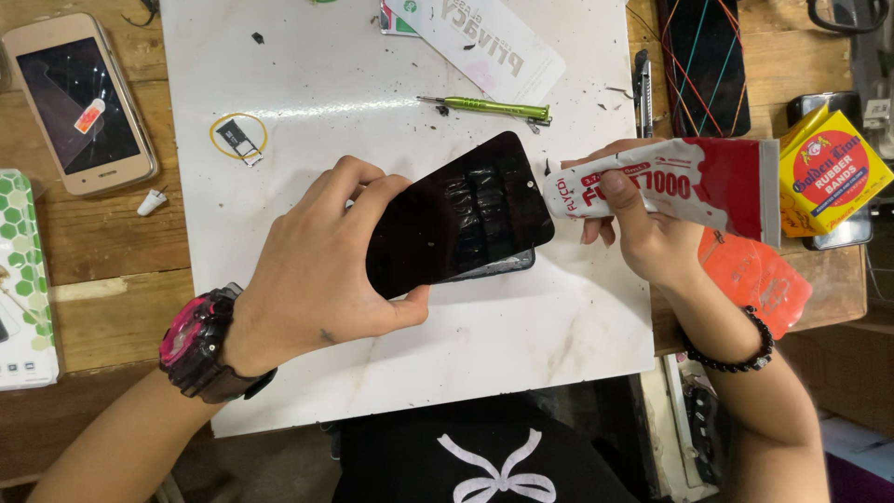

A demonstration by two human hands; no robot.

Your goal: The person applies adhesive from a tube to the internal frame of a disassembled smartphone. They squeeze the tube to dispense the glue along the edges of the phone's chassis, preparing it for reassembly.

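The left hand [317, 270] fingers wrap tight around a flat black glass phone [458, 216]. The right hand [643, 233] fingers squeeze a white-and-red soft glue tube [680, 184], its tip maybe touching the phone.

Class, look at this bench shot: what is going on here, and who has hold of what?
A person works at a white board laid on a wooden bench. The left hand grips a black phone by its lower end, tilted above the board. The right hand holds a red and white glue tube with its nozzle at the phone's upper edge. A green screwdriver lies further back, and a second phone lies at far left.
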